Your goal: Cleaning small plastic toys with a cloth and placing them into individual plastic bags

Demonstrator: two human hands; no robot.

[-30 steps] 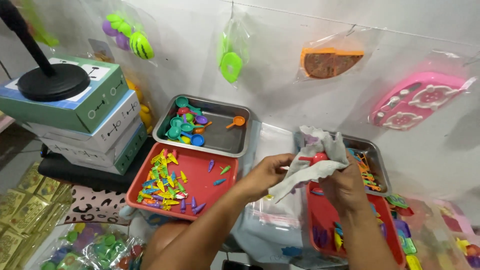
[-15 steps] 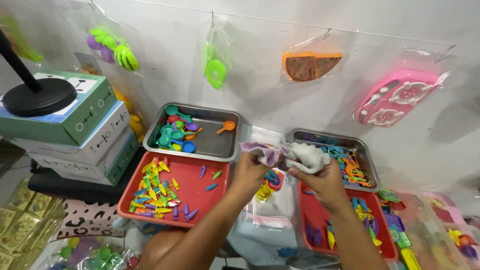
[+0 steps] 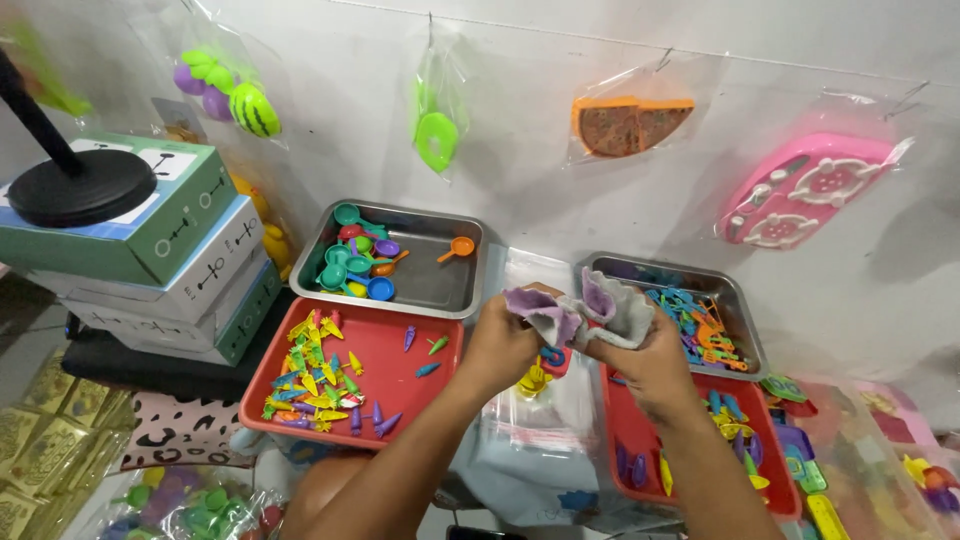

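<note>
My left hand [image 3: 500, 345] and my right hand [image 3: 652, 362] both grip a crumpled grey and purple cloth [image 3: 580, 308], held between them above a clear plastic bag [image 3: 545, 415] with small coloured toy pieces inside. The cloth sits in front of the gap between two steel trays. A yellow and a blue piece show just below the cloth.
Left: a red tray [image 3: 400, 375] of small yellow and purple pieces, and behind it a steel tray [image 3: 440, 285] of toy spoons and cups. Right: a steel tray [image 3: 735, 300] and a red tray [image 3: 625, 440] of toys. Stacked boxes [image 3: 170, 250] stand far left. Bagged toys [image 3: 435, 130] hang on the wall.
Both hands have come down and towards the middle with the cloth, which is now bunched tighter between them. The view has shifted slightly lower.
</note>
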